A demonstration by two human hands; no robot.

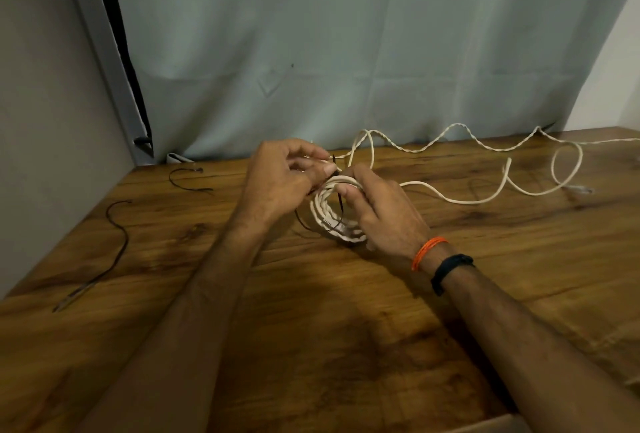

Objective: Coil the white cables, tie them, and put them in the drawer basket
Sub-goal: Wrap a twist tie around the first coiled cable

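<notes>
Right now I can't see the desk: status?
Left hand pinches thin dark tie. Right hand grips coiled white cable. Second white cable uncoiled.

I am finding nothing to read here: no lettering, labels, brands or numbers are showing on anything in view.

Head view — looks down, close (seemingly) on table (pixel 311 311).
</notes>
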